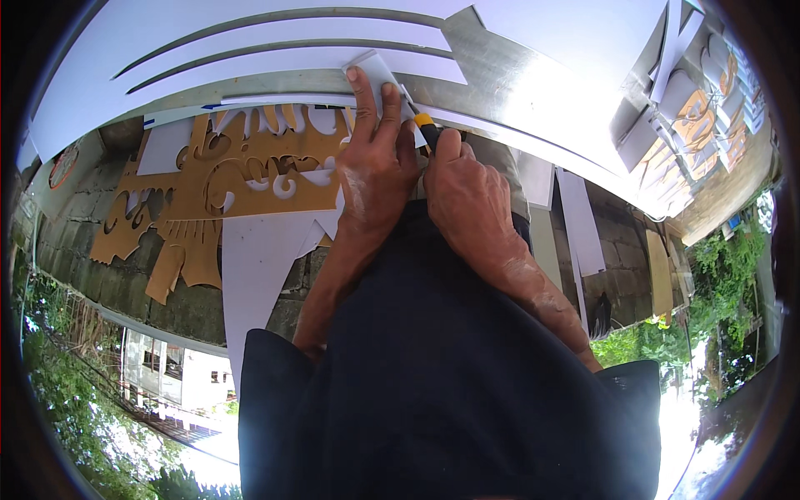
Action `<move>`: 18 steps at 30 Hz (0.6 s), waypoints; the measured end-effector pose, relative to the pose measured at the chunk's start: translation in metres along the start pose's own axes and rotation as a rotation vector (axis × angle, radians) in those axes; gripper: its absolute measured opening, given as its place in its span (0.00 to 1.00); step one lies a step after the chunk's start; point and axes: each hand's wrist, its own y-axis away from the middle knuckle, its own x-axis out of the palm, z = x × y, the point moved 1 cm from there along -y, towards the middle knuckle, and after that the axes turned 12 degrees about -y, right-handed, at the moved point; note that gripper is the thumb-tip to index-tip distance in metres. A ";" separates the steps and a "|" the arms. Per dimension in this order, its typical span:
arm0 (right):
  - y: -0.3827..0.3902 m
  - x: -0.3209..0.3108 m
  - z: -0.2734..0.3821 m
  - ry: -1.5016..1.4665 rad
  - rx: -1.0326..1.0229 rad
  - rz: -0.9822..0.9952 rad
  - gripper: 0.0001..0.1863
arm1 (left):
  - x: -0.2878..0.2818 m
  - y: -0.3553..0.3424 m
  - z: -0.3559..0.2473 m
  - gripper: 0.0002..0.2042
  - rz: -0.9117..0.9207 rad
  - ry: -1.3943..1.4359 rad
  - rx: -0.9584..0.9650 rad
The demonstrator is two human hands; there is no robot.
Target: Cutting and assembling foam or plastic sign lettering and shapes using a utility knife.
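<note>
My left hand has two fingers stretched out over a small white rectangular piece at the table edge, pressing on it. My right hand is closed around a yellow-and-black handled cutting tool, whose metal tip points toward that white piece's right edge. A long narrow white strip runs along the edge of the metal table beneath the work. Just beyond, long white strips with tapered ends lie roughly parallel.
Brown cut-out sheets with curly shapes and white offcuts are below the table edge at left. A white sheet lies at the back. Cut pieces lie at the right. A block wall and greenery appear around.
</note>
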 end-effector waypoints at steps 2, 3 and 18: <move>0.001 0.001 0.001 0.028 -0.014 -0.019 0.09 | -0.002 0.000 -0.001 0.22 0.030 -0.035 -0.032; 0.001 0.000 0.001 0.022 -0.007 -0.025 0.09 | -0.003 0.000 -0.002 0.22 0.035 -0.035 -0.022; 0.006 0.003 0.002 0.049 -0.008 -0.039 0.11 | 0.002 0.002 0.002 0.22 -0.010 -0.071 0.040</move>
